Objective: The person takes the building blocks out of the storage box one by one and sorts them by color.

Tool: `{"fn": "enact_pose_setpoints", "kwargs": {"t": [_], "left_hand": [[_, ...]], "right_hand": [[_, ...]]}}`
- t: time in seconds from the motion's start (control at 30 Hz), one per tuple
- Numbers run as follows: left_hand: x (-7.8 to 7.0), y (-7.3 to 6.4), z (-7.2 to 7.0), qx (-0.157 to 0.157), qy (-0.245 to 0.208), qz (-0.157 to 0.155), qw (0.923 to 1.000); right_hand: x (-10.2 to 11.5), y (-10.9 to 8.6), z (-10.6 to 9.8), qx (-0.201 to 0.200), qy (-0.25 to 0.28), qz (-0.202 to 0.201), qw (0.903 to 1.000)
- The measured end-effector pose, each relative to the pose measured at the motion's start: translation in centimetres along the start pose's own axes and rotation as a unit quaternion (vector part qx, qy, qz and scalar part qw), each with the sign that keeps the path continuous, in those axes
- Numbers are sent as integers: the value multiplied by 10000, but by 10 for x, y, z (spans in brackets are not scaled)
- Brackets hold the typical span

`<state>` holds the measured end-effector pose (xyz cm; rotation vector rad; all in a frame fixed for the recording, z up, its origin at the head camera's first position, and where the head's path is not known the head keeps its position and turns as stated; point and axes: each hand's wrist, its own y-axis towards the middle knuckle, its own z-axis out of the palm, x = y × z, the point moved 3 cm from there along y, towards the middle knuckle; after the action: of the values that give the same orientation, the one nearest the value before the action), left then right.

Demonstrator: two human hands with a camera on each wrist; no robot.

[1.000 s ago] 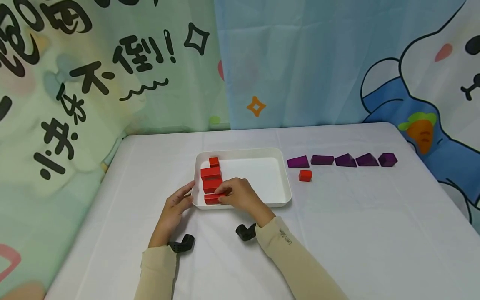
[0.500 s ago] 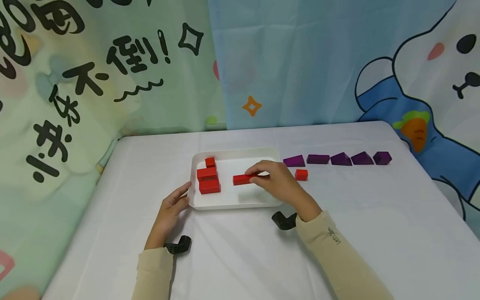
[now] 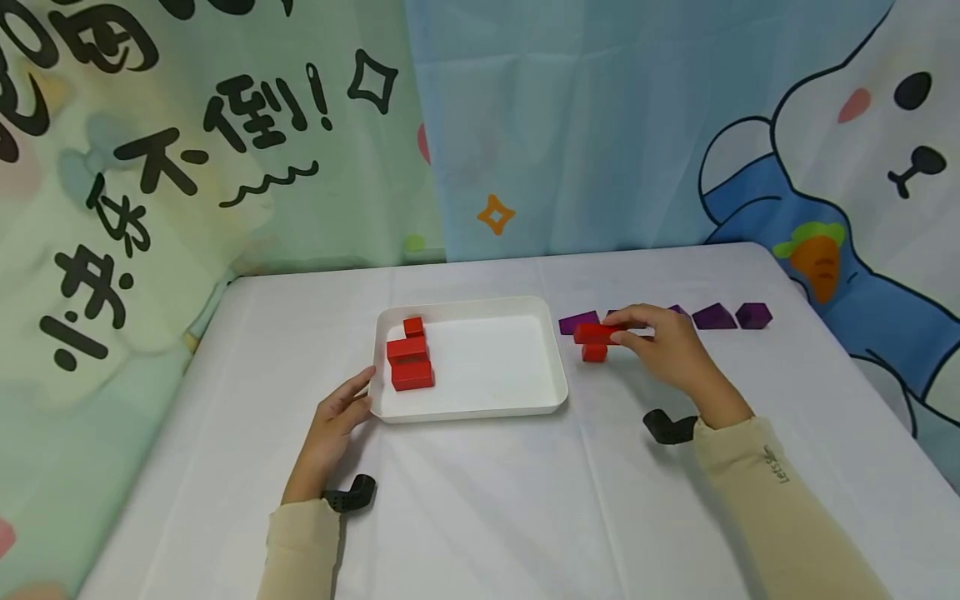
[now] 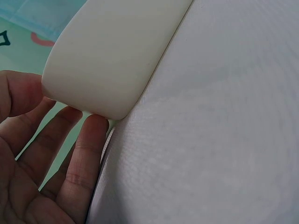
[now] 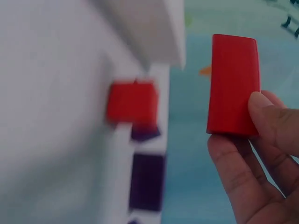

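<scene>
My right hand (image 3: 667, 346) pinches a red rectangular block (image 5: 233, 86) between thumb and fingers, raised over the right side of the table. In the head view that block overlaps a smaller red block (image 3: 595, 353) lying on the cloth. My left hand (image 3: 333, 425) rests at the left side of the white tray (image 3: 495, 411), its straight fingers (image 4: 88, 144) touching the tray's edge in the left wrist view. Inside the tray, along its left, sit a small red block (image 3: 413, 327) and two larger red blocks (image 3: 412, 375).
Behind the right hand runs a row of purple blocks (image 3: 713, 317), partly hidden by the hand and the held block. White cloth covers the table (image 3: 480, 500). A printed curtain (image 3: 600, 125) hangs at the table's back and left.
My right hand has lifted the front red block out of the tray and carried it right, past the tray's edge to above the small red block. The left hand stays at the tray.
</scene>
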<state>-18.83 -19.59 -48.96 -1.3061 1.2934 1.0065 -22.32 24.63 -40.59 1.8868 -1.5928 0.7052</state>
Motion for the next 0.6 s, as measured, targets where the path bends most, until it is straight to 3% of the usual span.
{"fn": "enact_pose_setpoints", "kwargs": {"t": [0.23,0.6], "left_hand": [[-1,-1,-1,-27,118,-68,9999],[0,0,0,-4,-32,-36,10000]], "right_hand": [[-40,-5,-15,-164,-223,229,9994],[-71,-6,-13,22,-256,508,9984]]}}
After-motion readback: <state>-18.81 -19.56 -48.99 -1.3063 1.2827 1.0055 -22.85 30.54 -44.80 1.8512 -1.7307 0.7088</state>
